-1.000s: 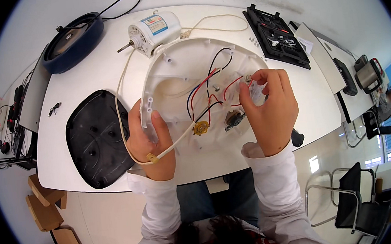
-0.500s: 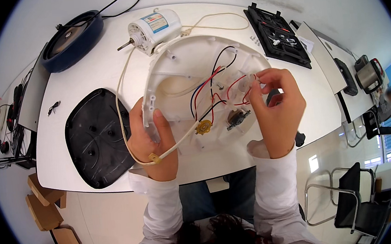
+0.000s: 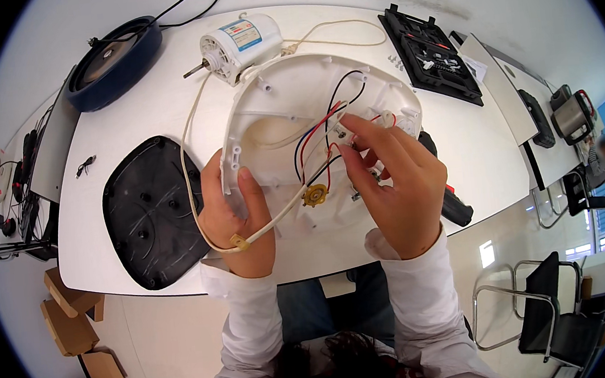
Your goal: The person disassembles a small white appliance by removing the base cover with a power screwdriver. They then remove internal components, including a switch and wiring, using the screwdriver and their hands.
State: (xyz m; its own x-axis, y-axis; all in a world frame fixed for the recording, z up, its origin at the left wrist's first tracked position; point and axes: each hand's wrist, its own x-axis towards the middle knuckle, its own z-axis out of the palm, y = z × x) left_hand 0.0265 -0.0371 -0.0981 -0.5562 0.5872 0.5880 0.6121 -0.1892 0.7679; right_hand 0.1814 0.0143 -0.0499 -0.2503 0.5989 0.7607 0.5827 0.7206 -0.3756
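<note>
Above the near part of the counter [image 3: 490, 151], gripping the left wall of a white plastic housing [image 3: 286, 82] with the left hand [image 3: 237, 220], thumb inside the edge and the other fingers outside. Have the housing tilted, hollow side toward the body. Over the hollow, holding the right hand [image 3: 406, 180] with thumb and forefinger bent close together beside a small metal part [image 3: 342, 134] and the red, black and blue wires [image 3: 320, 123]. Cannot quite tell from this angle whether pinching anything between those fingertips. See a round yellow part [image 3: 315, 195] near the lower end of the wires, and a cream cord [image 3: 270, 226] lying across the left wrist. Have a black cover [image 3: 150, 220] left of the left hand, and a black-and-red handle [image 3: 455, 209] just right of the right hand. Beyond the housing, see a white motor [image 3: 254, 45], with a dark blue round base [image 3: 120, 75] farther left and an open black tool case [image 3: 436, 66] off to the right.
</note>
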